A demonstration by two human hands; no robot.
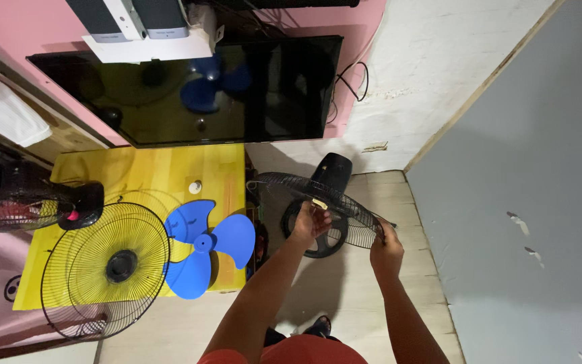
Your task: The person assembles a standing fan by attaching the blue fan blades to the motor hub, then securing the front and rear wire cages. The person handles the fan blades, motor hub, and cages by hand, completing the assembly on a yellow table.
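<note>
Left hand (309,224): fingers closed on the centre of the rear fan guard (325,202).
Right hand (386,248): curled around the guard's rim.
Guard: held over the black fan base (318,236).
Risk: thin wires could be bent if gripped unevenly; blue blade (203,246) lies apart on the yellow table (149,168).

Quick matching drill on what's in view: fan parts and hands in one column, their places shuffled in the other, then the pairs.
1. blue three-bladed plastic fan blade
2. round black wire front grille
3. round black wire rear guard
4. black flat screen

a. leaning against pink wall
b. gripped by left hand and right hand
c. flat on yellow table
d. overhanging table's near edge

Pairs: 1-c, 2-d, 3-b, 4-a
</note>
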